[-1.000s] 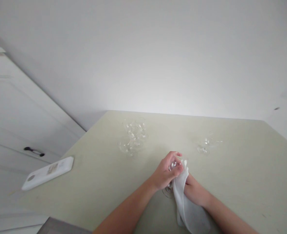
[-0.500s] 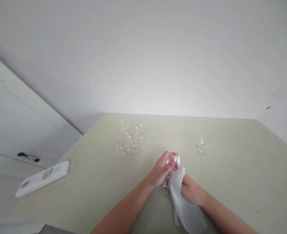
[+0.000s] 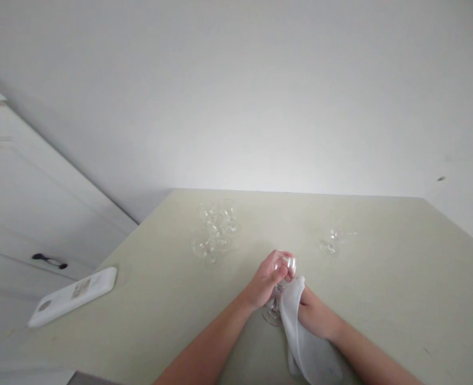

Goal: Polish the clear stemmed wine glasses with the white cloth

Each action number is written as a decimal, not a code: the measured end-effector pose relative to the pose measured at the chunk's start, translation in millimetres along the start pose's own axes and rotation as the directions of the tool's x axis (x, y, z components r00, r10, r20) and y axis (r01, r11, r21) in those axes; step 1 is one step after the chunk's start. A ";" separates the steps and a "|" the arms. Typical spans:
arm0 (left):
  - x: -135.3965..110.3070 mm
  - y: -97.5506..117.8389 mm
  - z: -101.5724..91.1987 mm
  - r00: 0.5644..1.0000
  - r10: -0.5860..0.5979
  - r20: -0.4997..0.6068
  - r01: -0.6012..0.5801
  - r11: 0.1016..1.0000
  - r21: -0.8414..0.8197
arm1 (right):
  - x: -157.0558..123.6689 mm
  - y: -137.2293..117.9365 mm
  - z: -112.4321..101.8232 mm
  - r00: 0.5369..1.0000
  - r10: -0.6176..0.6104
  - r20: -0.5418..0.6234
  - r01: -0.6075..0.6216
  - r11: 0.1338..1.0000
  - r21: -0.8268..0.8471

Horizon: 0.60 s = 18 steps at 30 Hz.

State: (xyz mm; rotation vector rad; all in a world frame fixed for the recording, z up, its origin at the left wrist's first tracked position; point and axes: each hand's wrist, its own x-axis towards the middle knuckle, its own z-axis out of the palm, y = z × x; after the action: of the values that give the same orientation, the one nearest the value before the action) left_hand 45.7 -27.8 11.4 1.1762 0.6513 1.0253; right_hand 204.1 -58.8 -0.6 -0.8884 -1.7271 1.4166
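My left hand [image 3: 266, 280] is closed around the bowl of a small clear stemmed glass [image 3: 281, 278] whose foot rests low over the pale green table [image 3: 381, 289]. My right hand [image 3: 314, 315] sits just behind it, wrapped in a white cloth [image 3: 300, 331] that hangs down toward me; its fingers are mostly hidden under the cloth. The cloth touches the glass at its right side.
Several clear stemmed glasses [image 3: 216, 230] stand in a cluster at the table's far left. A single glass [image 3: 333, 240] stands at the far right. A white flat device [image 3: 74, 297] lies near the left edge. A white cabinet with a dark handle [image 3: 47, 261] is at left.
The cloth has slipped down off the glass's rim, so more of the bowl shows. Both hands stay in the same place; the view has shifted slightly.
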 end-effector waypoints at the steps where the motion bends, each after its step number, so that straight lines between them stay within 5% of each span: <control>1: 0.0 -0.2 -0.2 1.000 -0.002 -0.001 0.002 1.000 0.002 | -0.2 1.0 -0.2 1.000 0.001 0.002 -0.001 1.000 -0.001; 18: 0.4 -0.1 0.7 1.000 0.029 -0.002 -0.029 0.999 0.028 | 0.5 -4.1 0.0 1.000 0.013 -0.010 -0.013 1.000 -0.010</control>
State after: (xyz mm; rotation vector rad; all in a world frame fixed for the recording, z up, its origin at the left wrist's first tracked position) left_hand 46.5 -27.8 11.5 1.2127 0.6538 1.0451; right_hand 203.6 -59.1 3.5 -0.9124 -1.7252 1.4105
